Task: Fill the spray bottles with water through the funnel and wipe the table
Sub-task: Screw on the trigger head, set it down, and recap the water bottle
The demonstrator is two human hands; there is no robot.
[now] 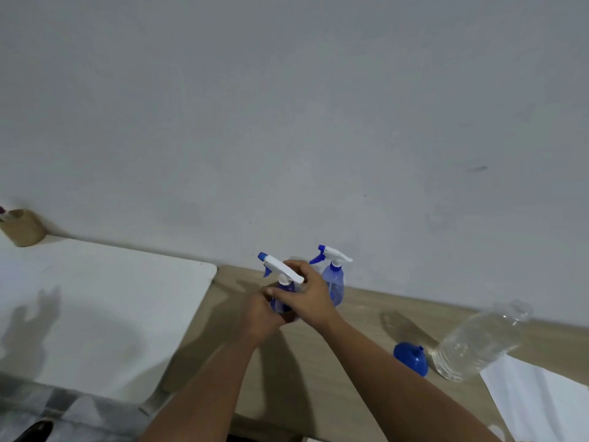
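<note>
Forearms converge: left hand grips translucent blue plastic spray bottle steady; right hand curls around its white trigger head, likely unscrewing for filling.

We cannot see the near spray bottle's body behind both hands; the paper beside it is cropped.

Both forearms bare, no sleeves or jewellery visible.

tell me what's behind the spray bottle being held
A second spray bottle stands behind it by the wall. The right hand covers part of its base.
</note>
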